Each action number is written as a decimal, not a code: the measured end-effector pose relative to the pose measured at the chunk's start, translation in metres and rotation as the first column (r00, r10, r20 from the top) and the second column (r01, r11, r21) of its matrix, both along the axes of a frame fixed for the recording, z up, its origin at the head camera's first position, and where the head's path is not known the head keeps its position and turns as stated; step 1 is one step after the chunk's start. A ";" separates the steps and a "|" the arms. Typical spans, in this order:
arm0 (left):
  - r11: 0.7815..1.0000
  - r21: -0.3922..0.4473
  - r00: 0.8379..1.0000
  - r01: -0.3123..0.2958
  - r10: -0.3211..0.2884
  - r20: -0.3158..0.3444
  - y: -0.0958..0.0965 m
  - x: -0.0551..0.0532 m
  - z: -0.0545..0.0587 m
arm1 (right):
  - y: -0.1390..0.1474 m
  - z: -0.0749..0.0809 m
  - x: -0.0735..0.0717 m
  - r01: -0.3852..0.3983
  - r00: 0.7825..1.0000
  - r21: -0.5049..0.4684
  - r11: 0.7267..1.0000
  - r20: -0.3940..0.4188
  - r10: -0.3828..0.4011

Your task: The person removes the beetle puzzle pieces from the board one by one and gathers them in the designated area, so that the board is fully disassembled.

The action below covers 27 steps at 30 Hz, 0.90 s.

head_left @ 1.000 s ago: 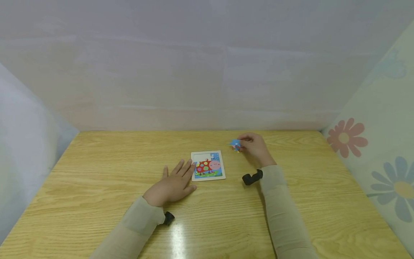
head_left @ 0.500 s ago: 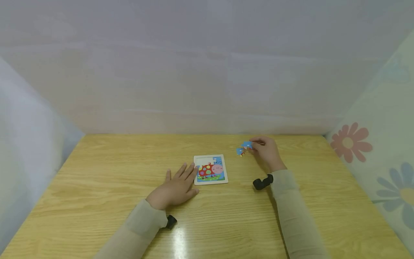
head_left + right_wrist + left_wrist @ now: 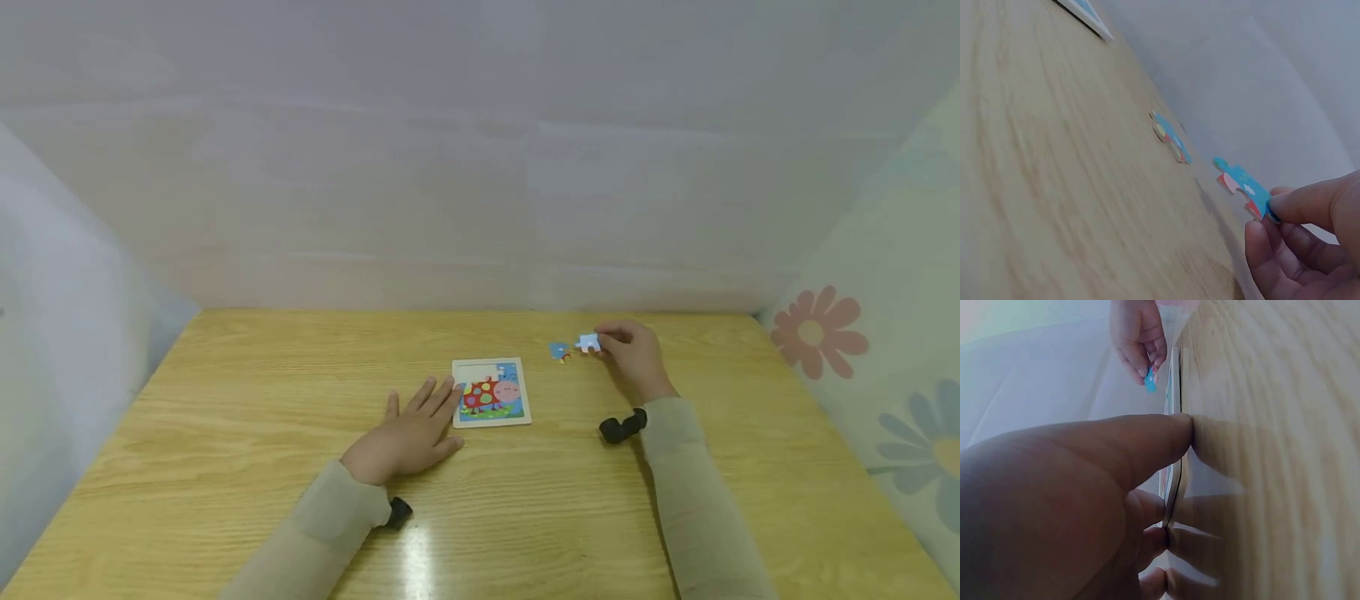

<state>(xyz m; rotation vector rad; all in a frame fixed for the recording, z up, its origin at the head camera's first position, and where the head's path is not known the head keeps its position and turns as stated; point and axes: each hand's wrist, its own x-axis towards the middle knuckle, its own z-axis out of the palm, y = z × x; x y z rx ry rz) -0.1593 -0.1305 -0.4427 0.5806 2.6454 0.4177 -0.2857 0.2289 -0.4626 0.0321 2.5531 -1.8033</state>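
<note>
My right hand (image 3: 636,358) pinches a blue and red puzzle piece (image 3: 1244,186) by one end between thumb and fingers, held above the table. A second puzzle piece (image 3: 1171,137) lies flat on the wood just left of it. In the middle of the table is a white-framed jigsaw puzzle (image 3: 491,393) with a red spotted, pink-faced ladybird picture; a pale gap shows at its upper left. My left hand (image 3: 408,437) lies palm down with fingers spread, fingertips on the frame's left edge. The left thumb (image 3: 1154,440) touches the table beside the frame.
The wooden table (image 3: 300,358) ends at a pale cloth wall (image 3: 480,208) at the back. At the right, a side panel carries a red flower (image 3: 810,333) and a blue flower. A black wrist camera (image 3: 622,427) sits under the right wrist.
My right hand has moved right with a puzzle piece, away from the other piece, which now lies separate on the table. The held piece has tilted. The left hand stays on the frame.
</note>
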 end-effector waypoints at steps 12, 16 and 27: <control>1.000 -0.009 1.000 -0.003 0.003 -0.003 0.002 0.000 -0.001 | 0.008 -0.005 0.001 0.070 0.997 0.120 0.990 -0.050 -0.064; 1.000 -0.008 1.000 -0.002 0.002 0.006 0.001 0.000 -0.002 | 0.010 -0.004 0.003 0.071 0.997 0.201 0.977 -0.050 -0.062; 1.000 -0.019 1.000 0.000 0.000 0.007 0.001 -0.003 -0.002 | 0.015 -0.003 -0.001 0.048 0.998 0.311 0.949 -0.063 -0.030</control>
